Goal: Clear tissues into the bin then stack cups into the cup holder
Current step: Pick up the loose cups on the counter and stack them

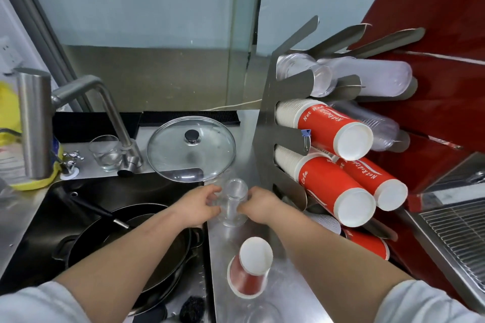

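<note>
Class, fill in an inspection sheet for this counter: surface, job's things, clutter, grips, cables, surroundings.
Surface: steel counter, beside a sink holding pans.
Job's things: clear cup upside down in both hands; red cup upside down nearer; cup holder with stacks. No tissues or bin seen.
Clutter: glass lid, glass.
Grips: left hand and right hand on the clear cup.
Cables: white cable by wall.
Surroundings: tap, red machine.

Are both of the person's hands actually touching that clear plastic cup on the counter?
Touching. The head view shows the left hand and the right hand with fingers pressed against opposite sides of the upside-down clear cup.
</note>
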### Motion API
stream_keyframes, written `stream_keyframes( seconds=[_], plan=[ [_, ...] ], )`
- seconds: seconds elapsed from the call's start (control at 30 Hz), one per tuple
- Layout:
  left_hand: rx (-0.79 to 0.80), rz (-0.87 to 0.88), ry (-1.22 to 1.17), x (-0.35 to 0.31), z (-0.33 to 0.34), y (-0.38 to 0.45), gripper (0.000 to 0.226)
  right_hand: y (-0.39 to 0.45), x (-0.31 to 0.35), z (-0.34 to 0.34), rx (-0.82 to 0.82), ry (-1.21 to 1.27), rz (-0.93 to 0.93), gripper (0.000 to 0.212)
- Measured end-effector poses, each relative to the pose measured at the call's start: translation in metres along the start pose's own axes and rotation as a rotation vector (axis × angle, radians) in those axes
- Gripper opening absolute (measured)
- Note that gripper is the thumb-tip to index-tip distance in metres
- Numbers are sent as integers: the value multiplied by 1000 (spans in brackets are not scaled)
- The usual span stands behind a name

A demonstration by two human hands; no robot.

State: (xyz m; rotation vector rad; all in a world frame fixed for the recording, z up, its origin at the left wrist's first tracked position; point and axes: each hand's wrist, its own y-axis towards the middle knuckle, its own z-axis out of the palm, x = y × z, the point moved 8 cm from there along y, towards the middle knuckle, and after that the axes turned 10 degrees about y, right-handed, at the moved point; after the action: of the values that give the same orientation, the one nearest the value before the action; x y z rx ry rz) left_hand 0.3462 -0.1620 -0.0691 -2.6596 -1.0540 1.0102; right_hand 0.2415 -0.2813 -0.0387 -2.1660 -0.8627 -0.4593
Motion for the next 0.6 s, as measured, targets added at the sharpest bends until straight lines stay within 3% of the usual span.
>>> stream_keyframes(
  seconds=[0.17,0.3,0.47,0.6],
  plan=[
    [77,34,85,-10,-29,-28,40,-31,8,-13,8,-35,-61,20],
    [53,172,256,-51,-54,-59,24,-88,18,-27,106,-70,-168,20],
    [85,432,367,-134,-47,-106,29,-156,-18,-71,75,-81,-257,30],
    [114,619,466,-194,-13,-125,34,-187,-71,-97,65,102,-215,32]
  ],
)
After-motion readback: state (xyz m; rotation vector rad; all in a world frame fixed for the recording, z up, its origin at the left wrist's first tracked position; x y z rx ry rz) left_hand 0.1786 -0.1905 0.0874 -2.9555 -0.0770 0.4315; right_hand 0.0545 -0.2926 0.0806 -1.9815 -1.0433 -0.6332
